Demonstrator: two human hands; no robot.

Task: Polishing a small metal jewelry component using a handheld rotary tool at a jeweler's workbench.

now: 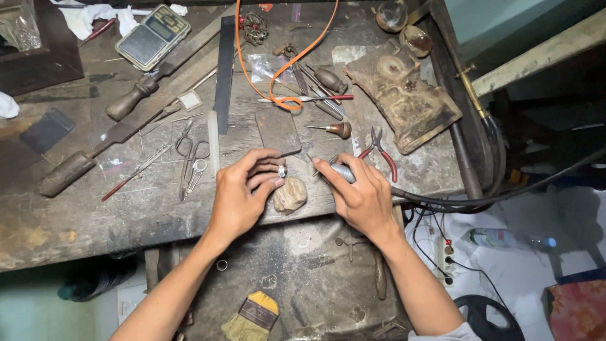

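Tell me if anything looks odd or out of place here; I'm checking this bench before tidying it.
The bench is cluttered and worn, but nothing looks spilled. The left hand pinches a small ring over a tan lump; the right hand holds a corded rotary tool. One oddity: an orange cord loops loosely across the tools.

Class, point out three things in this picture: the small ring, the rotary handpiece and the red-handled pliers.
ring (282,170), head view, on its silvery band.
rotary handpiece (343,172), head view, on its metal barrel.
red-handled pliers (380,151), head view, near the pivot.
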